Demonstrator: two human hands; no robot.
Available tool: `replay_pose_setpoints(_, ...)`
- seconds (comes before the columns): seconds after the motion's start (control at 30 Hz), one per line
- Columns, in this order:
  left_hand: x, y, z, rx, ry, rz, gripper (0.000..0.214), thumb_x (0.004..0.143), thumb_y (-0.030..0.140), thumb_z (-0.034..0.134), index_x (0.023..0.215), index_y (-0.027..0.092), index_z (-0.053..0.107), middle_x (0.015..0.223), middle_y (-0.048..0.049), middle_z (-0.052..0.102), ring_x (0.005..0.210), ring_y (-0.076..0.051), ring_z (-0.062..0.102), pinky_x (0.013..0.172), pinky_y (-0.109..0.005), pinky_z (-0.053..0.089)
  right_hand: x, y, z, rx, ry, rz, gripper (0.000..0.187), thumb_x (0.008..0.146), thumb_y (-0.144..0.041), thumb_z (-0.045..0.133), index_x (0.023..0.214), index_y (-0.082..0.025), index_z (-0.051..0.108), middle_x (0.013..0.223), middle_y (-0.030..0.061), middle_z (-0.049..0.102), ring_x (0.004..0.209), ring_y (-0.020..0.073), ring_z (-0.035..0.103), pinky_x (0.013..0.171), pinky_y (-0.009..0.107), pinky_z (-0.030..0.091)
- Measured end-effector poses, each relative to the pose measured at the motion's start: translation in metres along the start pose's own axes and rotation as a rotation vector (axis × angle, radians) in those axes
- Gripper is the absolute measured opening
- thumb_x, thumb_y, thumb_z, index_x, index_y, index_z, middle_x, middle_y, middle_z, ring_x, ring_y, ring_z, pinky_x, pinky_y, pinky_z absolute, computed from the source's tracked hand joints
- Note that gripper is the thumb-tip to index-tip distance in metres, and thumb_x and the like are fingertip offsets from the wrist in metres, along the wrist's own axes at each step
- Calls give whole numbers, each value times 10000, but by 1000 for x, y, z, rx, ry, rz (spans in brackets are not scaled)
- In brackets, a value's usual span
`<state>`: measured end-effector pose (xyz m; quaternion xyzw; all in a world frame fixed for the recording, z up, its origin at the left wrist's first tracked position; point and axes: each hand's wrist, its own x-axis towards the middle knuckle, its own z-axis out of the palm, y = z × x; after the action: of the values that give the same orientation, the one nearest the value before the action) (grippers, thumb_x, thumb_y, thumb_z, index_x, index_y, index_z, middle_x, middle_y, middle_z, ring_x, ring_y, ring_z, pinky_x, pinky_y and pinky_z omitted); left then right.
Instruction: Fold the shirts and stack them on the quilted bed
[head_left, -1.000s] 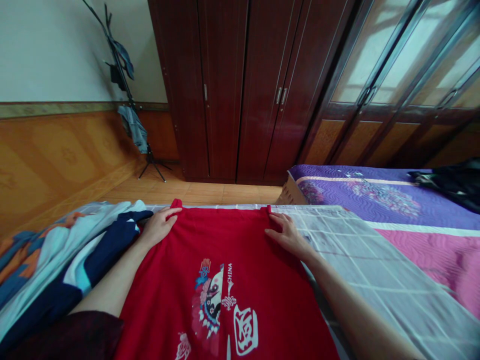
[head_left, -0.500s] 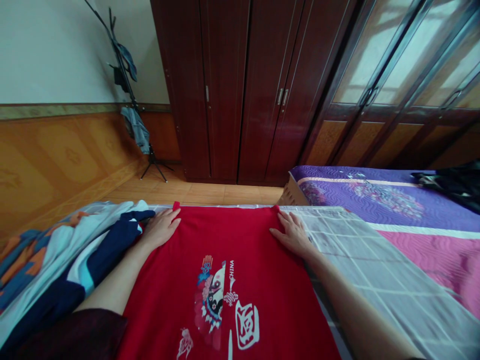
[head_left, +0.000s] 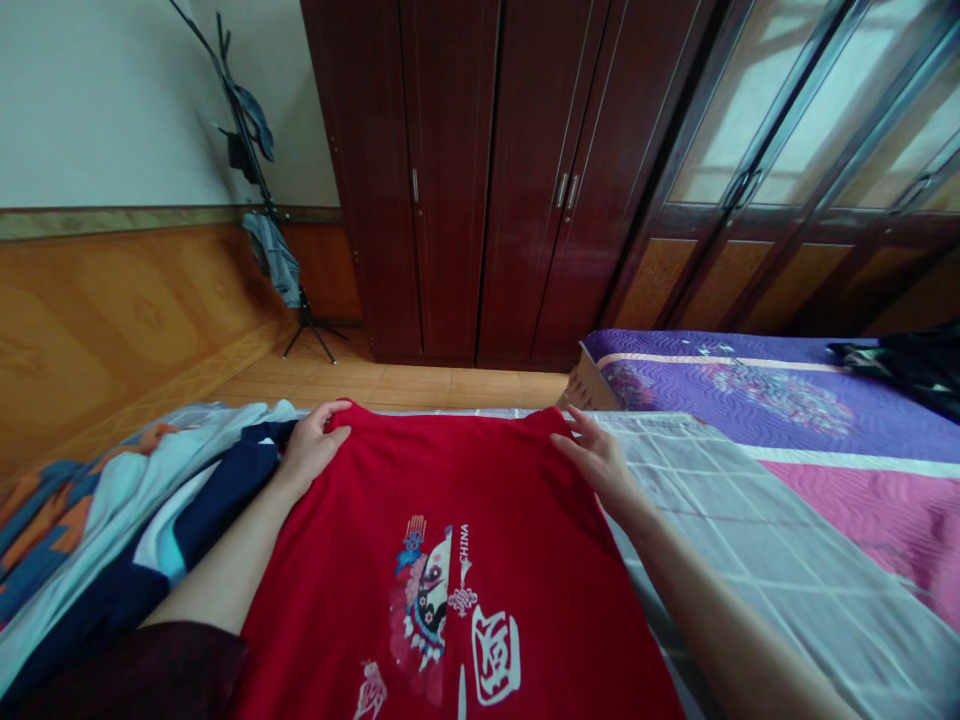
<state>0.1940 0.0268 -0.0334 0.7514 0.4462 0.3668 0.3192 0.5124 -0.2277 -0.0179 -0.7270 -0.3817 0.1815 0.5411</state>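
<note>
A red T-shirt (head_left: 457, 480) with a printed mask and white characters lies spread on the bed in front of me. My left hand (head_left: 313, 447) pinches its far left corner, thumb over the fabric, and the corner is lifted slightly. At the far right corner my right hand (head_left: 598, 455) grips the edge with curled fingers. The shirt's far edge sags between the two hands.
A pile of blue, white and orange clothes (head_left: 112, 510) lies to the left. A white checked sheet (head_left: 735, 510) covers the bed on the right, over a pink and purple quilt (head_left: 750, 390). A dark wardrobe (head_left: 487, 170) and a coat stand (head_left: 259, 200) rise beyond.
Both hands went from lying flat on the shirt's far corners to gripping them. The far edge has risen slightly off the bed.
</note>
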Motion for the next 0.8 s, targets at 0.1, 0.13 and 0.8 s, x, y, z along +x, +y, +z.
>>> replay_pose_setpoints(0.1, -4, 12, 4, -432, 28, -163, 647, 704, 260, 631, 1304, 163, 411, 1101, -99, 654, 932, -193, 656, 810, -303, 518, -4, -5, 6, 253, 46, 210, 745, 740, -363, 629, 1390, -156, 329, 1014, 91, 683, 848, 231, 666, 685, 320, 533)
replay_pose_setpoints(0.13, -5, 15, 4, -496, 28, -211, 674, 689, 246, 651, 1307, 160, 398, 1064, -95, 664, 882, -182, 667, 786, -294, 522, -5, -7, 6, 269, 33, 243, 701, 742, -348, 627, 1364, -152, 371, 955, 87, 695, 808, 224, 671, 657, 308, 532)
replay_pose_setpoints(0.8, -16, 40, -20, 141, -663, 57, 111, 538, 201, 450, 578, 200, 553, 603, 26, 588, 642, -173, 555, 618, -257, 412, -12, -18, 8, -8, -175, 289, 112, 692, -280, 547, 676, -186, 605, 342, -52, 470, 287, 91, 400, 313, 192, 261)
